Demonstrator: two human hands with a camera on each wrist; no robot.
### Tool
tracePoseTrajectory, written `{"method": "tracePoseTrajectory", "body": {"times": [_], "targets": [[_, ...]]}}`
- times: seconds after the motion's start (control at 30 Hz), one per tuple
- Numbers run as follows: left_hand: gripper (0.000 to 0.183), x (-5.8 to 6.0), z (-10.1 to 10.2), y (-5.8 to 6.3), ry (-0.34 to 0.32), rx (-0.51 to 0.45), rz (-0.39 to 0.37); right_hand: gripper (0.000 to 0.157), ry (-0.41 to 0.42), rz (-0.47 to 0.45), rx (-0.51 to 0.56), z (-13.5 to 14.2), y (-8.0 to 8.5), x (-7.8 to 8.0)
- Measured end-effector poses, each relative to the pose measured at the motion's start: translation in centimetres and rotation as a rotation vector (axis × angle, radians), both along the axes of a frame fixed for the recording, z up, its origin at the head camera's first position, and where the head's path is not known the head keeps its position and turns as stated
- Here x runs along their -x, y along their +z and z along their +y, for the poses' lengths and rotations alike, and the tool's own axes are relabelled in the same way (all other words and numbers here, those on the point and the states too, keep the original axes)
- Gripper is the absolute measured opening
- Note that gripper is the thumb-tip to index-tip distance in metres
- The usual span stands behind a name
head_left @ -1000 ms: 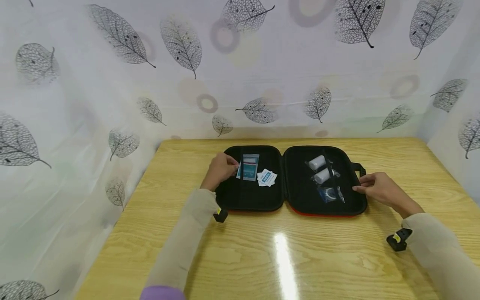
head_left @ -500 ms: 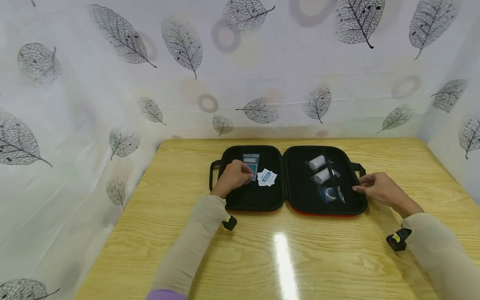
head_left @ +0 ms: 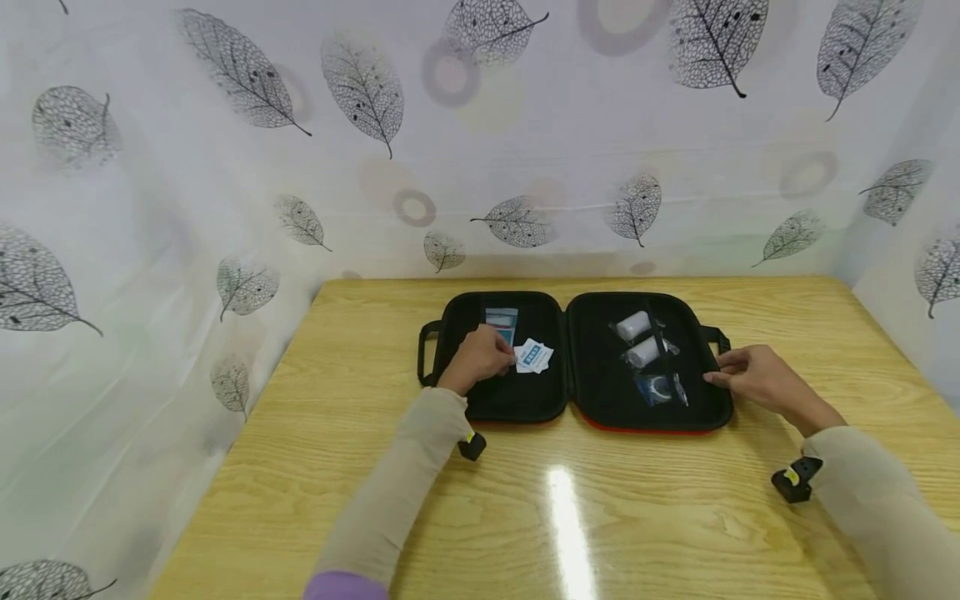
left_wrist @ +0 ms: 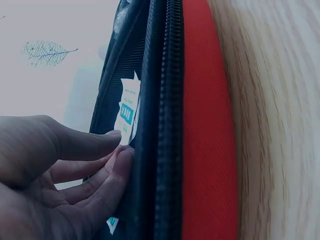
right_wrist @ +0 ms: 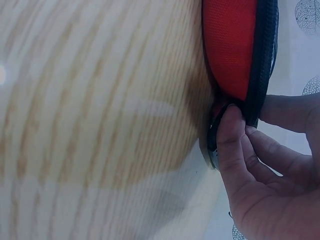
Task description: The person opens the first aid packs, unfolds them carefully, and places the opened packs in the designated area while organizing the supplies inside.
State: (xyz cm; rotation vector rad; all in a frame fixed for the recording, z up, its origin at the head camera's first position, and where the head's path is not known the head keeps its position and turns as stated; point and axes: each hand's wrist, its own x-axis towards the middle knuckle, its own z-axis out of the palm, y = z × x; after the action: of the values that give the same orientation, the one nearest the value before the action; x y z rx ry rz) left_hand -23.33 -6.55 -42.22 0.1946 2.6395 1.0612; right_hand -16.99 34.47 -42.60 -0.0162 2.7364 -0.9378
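A black-lined zip case [head_left: 525, 402] with a red outside lies unfolded on the wooden table. In its left half, my left hand [head_left: 477, 360] pinches the left edge of the small white packets [head_left: 534, 356] between thumb and fingers. The left wrist view shows the thumb tip right at a white packet [left_wrist: 128, 110] with blue print. A teal-and-clear packet [head_left: 501, 318] lies behind that hand, partly hidden. My right hand [head_left: 759, 379] grips the case's right rim near its handle [head_left: 716, 337], thumb on the inner side, as the right wrist view shows.
In the right half, a dark strap [head_left: 662, 350] crosses two white wrapped rolls [head_left: 634, 326] and a blue packet [head_left: 655, 388]. Another handle [head_left: 424, 350] sticks out at the left. A leaf-print curtain [head_left: 555, 167] stands behind the wooden table [head_left: 637, 508].
My left hand has moved right, from the strap and teal packet at the case's left side to the white packets, uncovering the left handle. The right hand has stayed on the rim.
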Motion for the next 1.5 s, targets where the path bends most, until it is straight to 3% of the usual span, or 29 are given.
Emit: {"method": "tracePoseTrajectory", "body": {"times": [0.43, 0.83, 1.07, 1.23, 1.5], "targets": [[0.022, 0.3, 1.3, -0.1, 0.039, 0.126, 0.021, 0.067, -0.002, -0.01, -0.001, -0.1, 0.0, 0.1], [0.017, 0.5, 2.2, -0.5, 0.031, 0.182, 0.041, 0.066, -0.017, -0.008, -0.001, -0.3, -0.1, 0.0], [0.013, 0.6, 1.4, -0.6, 0.028, 0.084, 0.014, 0.066, -0.017, -0.015, -0.001, -0.3, -0.1, 0.0], [0.013, 0.4, 0.8, 0.0, 0.048, -0.008, -0.008, 0.067, -0.013, -0.018, -0.003, -0.3, -0.1, 0.0], [0.008, 0.3, 0.1, 1.0, 0.141, -0.31, -0.045, 0.068, -0.01, -0.022, -0.003, 0.0, 0.0, 0.0]]}}
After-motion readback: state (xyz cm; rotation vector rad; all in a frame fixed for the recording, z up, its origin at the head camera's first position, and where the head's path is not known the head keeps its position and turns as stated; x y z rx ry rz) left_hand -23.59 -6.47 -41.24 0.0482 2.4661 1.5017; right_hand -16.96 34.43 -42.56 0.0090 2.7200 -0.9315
